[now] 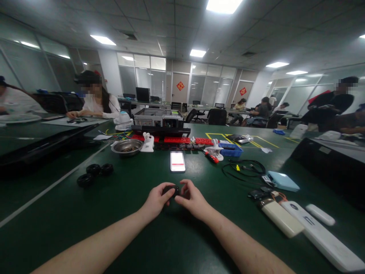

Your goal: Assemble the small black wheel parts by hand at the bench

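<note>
Just in front of me, above the green table, my left hand (159, 198) grips a small dark rounded object (176, 188) between thumb and fingers. Much of that object is covered by the fingers, so its kind is unclear. My right hand (191, 196) is close on its other side, fingers curved and apart, with a gap between thumb and index finger. Whether the right thumb touches the object I cannot tell. A phone (177, 161) with a lit screen lies just beyond both hands. Several black, wheel-like round pieces (92, 169) rest on the table to the left.
A metal bowl (127, 146) with small parts stands left of the phone. Farther right are a blue tray (230, 149), a red-handled tool (211, 156), a coiled black cable (245, 167), a light-blue box (283, 180) and a cream power bank (282, 217). Other people sit around.
</note>
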`<state>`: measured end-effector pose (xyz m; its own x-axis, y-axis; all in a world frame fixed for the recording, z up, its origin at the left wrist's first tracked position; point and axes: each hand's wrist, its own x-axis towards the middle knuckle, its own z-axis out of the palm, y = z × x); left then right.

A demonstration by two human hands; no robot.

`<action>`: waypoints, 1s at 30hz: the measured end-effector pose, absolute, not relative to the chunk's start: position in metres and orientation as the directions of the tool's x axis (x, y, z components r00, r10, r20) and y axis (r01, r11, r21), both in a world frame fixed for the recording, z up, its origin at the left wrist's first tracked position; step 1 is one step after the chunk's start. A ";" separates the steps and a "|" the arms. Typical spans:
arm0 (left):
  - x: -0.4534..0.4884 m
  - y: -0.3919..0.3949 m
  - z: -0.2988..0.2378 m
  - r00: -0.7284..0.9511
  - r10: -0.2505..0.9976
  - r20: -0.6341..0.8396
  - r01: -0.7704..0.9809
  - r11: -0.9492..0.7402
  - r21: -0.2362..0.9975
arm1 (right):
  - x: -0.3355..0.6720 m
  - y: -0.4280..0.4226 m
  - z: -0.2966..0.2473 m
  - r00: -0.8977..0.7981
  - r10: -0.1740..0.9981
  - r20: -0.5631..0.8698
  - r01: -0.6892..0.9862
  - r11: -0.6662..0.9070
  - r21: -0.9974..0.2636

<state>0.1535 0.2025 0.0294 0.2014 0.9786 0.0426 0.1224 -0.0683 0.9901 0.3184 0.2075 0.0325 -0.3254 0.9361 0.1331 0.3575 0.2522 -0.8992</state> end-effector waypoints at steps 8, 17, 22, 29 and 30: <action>0.155 0.194 0.036 0.266 0.957 0.116 0.162 -0.163 0.973 | 0.317 0.217 0.028 -0.424 0.884 -0.195 0.181 -0.128 -0.975; 0.154 0.198 0.037 0.320 0.947 0.032 0.059 -0.054 0.997 | 0.323 0.213 0.037 -0.464 0.880 0.103 0.248 0.241 -0.938; 0.157 0.198 0.037 0.205 0.966 -0.155 -0.021 0.163 0.986 | 0.324 0.207 0.040 -0.478 0.836 0.269 0.394 0.478 -0.785; 0.159 0.196 0.036 0.281 0.942 -0.181 -0.016 0.193 0.981 | 0.320 0.202 0.032 -0.398 0.868 0.298 0.385 0.453 -0.804; 0.159 0.195 0.037 0.290 0.946 -0.146 -0.010 0.156 0.988 | 0.320 0.203 0.031 -0.376 0.878 0.297 0.313 0.422 -0.851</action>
<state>0.1586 0.1952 0.0369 0.2898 0.9459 -0.1462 -0.0105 0.1559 0.9877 0.3197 0.2031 0.0315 -0.3758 0.8778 0.2970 0.3133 0.4220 -0.8507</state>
